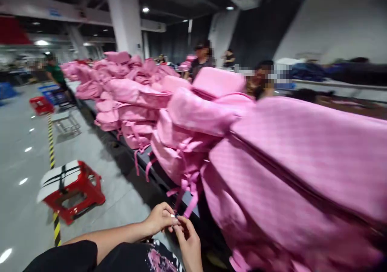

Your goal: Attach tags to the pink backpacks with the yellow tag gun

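Note:
My left hand [160, 219] and my right hand [189, 241] meet low in the middle of the view, both pinched together on the end of a pink ribbon tie [189, 201]. The tie hangs down from a stack of folded pink quilted fabric pieces [287, 175] that fills the right half of the view. My forearms come in from the bottom left over my black clothing. A small pale thing shows between my fingertips; I cannot make out what it is.
More pink folded pieces [130, 90] are piled along a long dark table [157, 171] running into the distance. A red plastic stool [71, 191] stands on the grey floor at the left beside a yellow-black floor stripe [51, 143]. Other people stand behind the piles.

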`<state>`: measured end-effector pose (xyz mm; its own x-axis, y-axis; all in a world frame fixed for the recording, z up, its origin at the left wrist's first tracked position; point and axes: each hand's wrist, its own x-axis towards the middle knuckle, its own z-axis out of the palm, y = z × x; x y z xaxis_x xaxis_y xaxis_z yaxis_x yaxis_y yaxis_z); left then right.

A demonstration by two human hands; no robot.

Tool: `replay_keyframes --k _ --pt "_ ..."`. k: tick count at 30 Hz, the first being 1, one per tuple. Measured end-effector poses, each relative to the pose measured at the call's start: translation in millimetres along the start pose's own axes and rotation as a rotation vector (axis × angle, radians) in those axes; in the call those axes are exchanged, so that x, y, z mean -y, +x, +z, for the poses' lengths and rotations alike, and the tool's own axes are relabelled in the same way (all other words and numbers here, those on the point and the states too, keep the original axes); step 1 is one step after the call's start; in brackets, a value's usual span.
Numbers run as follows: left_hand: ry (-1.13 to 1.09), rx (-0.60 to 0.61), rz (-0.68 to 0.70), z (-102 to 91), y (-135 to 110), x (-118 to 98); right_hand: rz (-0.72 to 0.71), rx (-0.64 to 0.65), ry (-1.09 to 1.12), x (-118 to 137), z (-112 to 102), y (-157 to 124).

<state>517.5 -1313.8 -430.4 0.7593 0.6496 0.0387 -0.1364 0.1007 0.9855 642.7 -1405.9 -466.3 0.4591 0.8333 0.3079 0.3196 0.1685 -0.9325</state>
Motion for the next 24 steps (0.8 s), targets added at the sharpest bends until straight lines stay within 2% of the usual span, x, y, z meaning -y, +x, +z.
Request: replay_keyframes --k 2,5,8,10,14,20,24 --pt "-0.098 -0.178 0.103 -51.6 -4 -4 0.006 0.094 -0.027 17 51 33" --pt "-0.121 -0.400 0.236 -112.9 -10 -9 0.198 0.341 0.086 29 115 74" --pt "-0.078 -0.529 0.252 -163.5 -6 -13 0.390 0.581 0.223 30 164 112" --pt "-0.128 -0.559 0.248 -195.6 3 -15 0.439 0.683 0.267 33 193 139" --pt "-0.210 -0.577 0.242 -260.6 25 -27 0.418 0.835 0.198 51 251 201" --pt "-0.183 -0.771 0.260 -348.7 39 -77 0.300 1.063 0.172 93 348 288" --pt "-0.311 -0.859 0.309 -399.3 43 -97 0.303 1.203 0.108 99 411 329"
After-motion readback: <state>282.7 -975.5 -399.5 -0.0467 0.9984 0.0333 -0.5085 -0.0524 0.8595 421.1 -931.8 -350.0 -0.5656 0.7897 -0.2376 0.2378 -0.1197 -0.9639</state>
